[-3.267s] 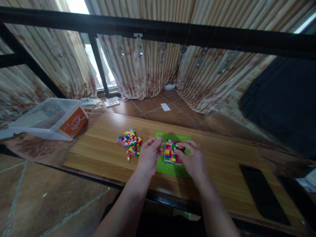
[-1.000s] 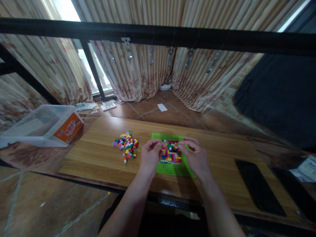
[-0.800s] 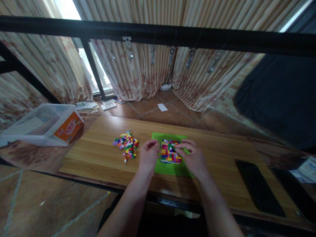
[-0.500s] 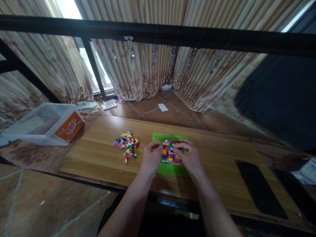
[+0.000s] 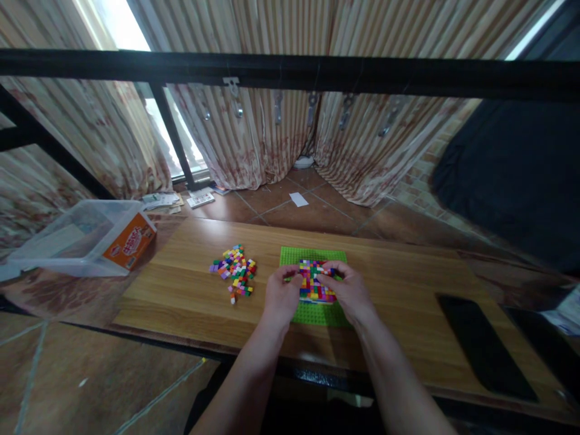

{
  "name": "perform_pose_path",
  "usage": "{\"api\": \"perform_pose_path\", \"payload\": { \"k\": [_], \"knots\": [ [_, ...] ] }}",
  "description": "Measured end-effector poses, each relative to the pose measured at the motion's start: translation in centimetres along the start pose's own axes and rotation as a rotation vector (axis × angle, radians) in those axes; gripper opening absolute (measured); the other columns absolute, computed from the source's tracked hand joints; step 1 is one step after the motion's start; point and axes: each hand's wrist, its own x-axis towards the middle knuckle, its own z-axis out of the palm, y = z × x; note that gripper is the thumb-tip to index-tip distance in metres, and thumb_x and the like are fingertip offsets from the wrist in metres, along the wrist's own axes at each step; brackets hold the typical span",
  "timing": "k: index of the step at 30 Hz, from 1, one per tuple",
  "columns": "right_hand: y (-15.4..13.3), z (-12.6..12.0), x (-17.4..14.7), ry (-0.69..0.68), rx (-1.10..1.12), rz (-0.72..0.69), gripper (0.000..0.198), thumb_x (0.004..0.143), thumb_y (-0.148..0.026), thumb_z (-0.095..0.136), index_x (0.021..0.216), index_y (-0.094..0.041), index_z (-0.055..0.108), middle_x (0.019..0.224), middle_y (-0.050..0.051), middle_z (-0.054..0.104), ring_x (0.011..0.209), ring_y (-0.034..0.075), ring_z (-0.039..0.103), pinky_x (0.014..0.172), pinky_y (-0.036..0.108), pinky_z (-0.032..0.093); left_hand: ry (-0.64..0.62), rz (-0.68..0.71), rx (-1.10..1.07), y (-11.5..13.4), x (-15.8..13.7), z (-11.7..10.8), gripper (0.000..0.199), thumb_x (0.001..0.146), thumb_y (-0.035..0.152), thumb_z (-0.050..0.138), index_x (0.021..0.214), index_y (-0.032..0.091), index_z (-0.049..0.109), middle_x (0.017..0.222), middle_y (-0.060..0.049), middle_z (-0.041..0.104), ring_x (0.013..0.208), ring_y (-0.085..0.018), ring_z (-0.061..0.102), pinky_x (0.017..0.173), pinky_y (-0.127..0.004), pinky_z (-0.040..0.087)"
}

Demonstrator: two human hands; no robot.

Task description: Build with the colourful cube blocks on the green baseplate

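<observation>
A flat block of many-coloured toy bricks (image 5: 316, 291) sits on a green studded baseplate (image 5: 317, 315). My left hand (image 5: 281, 293) is at the block's left side, its fingers curled and the thumb resting over the left edge. On the right, my right hand (image 5: 348, 289) reaches over the block's upper right part, thumb and forefinger brought together on top of it. Whatever may lie between those fingertips is too small to make out. Left of the baseplate lies a loose pile of small toy bricks (image 5: 235, 266) on the wooden table (image 5: 389, 302).
A clear plastic bin (image 5: 63, 263) with an orange label stands beyond the table's left end. On the table's right lies a dark flat panel (image 5: 484, 344). A black rail with metal hooks (image 5: 276, 112) crosses in front of striped curtains (image 5: 267, 30). Papers (image 5: 161, 200) lie behind.
My left hand has shifted slightly right, its thumb now over the block's left edge. My right hand stays over the block's right part. The whole view has tilted a little.
</observation>
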Motion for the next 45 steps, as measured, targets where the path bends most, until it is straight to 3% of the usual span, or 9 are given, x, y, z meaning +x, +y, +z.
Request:
{"api": "perform_pose_path", "payload": {
  "k": [12, 16, 19, 23, 26, 30, 35, 40, 45],
  "knots": [
    [0.5, -0.1, -0.1, -0.041, 0.082, 0.001, 0.033, 0.057, -0.042, 0.08, 0.079, -0.021, 0.068, 0.092, 0.004, 0.071, 0.075, 0.02, 0.065, 0.07, 0.036, 0.053, 0.008, -0.024, -0.011, 0.4, -0.3, -0.1, 0.017, 0.063, 0.019, 0.068, 0.079, 0.016, 0.07, 0.075, -0.003, 0.066, 0.062, -0.011, 0.056, 0.058, -0.021, 0.041],
    [0.2, -0.6, 0.4, 0.136, 0.093, -0.091, 0.032, 0.061, -0.043, 0.078, 0.083, -0.02, 0.07, 0.096, 0.006, 0.071, 0.088, 0.022, 0.065, 0.083, 0.04, 0.051, 0.047, -0.016, -0.032, 0.4, -0.2, -0.1, 0.018, 0.064, 0.02, 0.066, 0.081, 0.016, 0.068, 0.076, -0.002, 0.065, 0.063, -0.011, 0.055, 0.058, -0.022, 0.04],
    [-0.7, -0.9, 0.5, 0.272, 0.103, -0.194, 0.03, 0.067, -0.042, 0.073, 0.087, -0.02, 0.069, 0.09, 0.006, 0.07, 0.086, 0.021, 0.065, 0.084, 0.041, 0.05, 0.086, 0.021, -0.098, 0.7, -0.4, 0.0, 0.017, 0.065, 0.021, 0.066, 0.081, 0.015, 0.068, 0.073, -0.001, 0.063, 0.062, -0.01, 0.053, 0.057, -0.021, 0.039],
    [-2.3, -0.3, -0.8, 0.334, 0.059, -0.335, 0.025, 0.074, -0.038, 0.07, 0.09, -0.02, 0.068, 0.091, 0.006, 0.07, 0.083, 0.019, 0.064, 0.084, 0.039, 0.051, 0.151, 0.062, -0.205, 2.1, -1.5, -1.0, 0.016, 0.066, 0.021, 0.065, 0.08, 0.014, 0.067, 0.073, -0.001, 0.063, 0.06, -0.009, 0.052, 0.055, -0.02, 0.038],
    [-3.3, 1.6, -3.0, 0.201, -0.02, -0.407, 0.023, 0.079, -0.037, 0.065, 0.095, -0.02, 0.067, 0.095, 0.006, 0.069, 0.086, 0.019, 0.065, 0.084, 0.04, 0.051, 0.196, 0.116, -0.23, 4.0, -2.7, -3.5, 0.021, 0.065, 0.024, 0.068, 0.084, 0.015, 0.067, 0.077, -0.002, 0.065, 0.06, -0.008, 0.053, 0.055, -0.02, 0.037],
    [-4.0, 5.9, -6.0, -0.106, -0.305, -0.533, 0.027, 0.084, -0.035, 0.058, 0.106, -0.021, 0.064, 0.108, 0.009, 0.065, 0.102, 0.023, 0.061, 0.093, 0.045, 0.048, 0.221, 0.177, -0.177, 5.7, -3.6, -9.6, 0.03, 0.062, 0.031, 0.073, 0.086, 0.014, 0.068, 0.077, -0.002, 0.066, 0.06, -0.009, 0.055, 0.056, -0.021, 0.038],
    [-2.5, 12.0, -7.1, -0.319, -0.666, -0.514, 0.073, 0.077, -0.042, 0.065, 0.139, -0.013, 0.041, 0.139, 0.017, 0.048, 0.132, 0.03, 0.042, 0.109, 0.046, 0.034, 0.337, 0.065, -0.068, 3.4, -3.3, -16.5, 0.029, 0.061, 0.029, 0.074, 0.083, 0.013, 0.065, 0.074, -0.001, 0.063, 0.061, -0.009, 0.056, 0.06, -0.022, 0.041],
    [0.0, 16.3, -4.9, -0.293, -0.917, -0.427, 0.106, 0.069, -0.064, 0.066, 0.147, -0.006, 0.024, 0.152, 0.026, 0.027, 0.143, 0.039, 0.021, 0.112, 0.051, 0.024, 0.257, 0.065, -0.1, -0.3, -2.4, -17.0, 0.033, 0.068, 0.035, 0.071, 0.092, 0.013, 0.064, 0.081, -0.004, 0.064, 0.072, -0.012, 0.059, 0.071, -0.026, 0.046],
    [1.4, 18.5, -3.7, -0.272, -1.006, -0.477, 0.092, 0.077, -0.063, 0.058, 0.145, -0.007, 0.029, 0.149, 0.024, 0.034, 0.139, 0.037, 0.027, 0.11, 0.049, 0.024, 0.228, 0.079, -0.165, -1.6, -1.2, -16.3, 0.038, 0.074, 0.042, 0.069, 0.099, 0.015, 0.063, 0.094, -0.007, 0.066, 0.086, -0.015, 0.062, 0.084, -0.03, 0.047]
  ]
}}
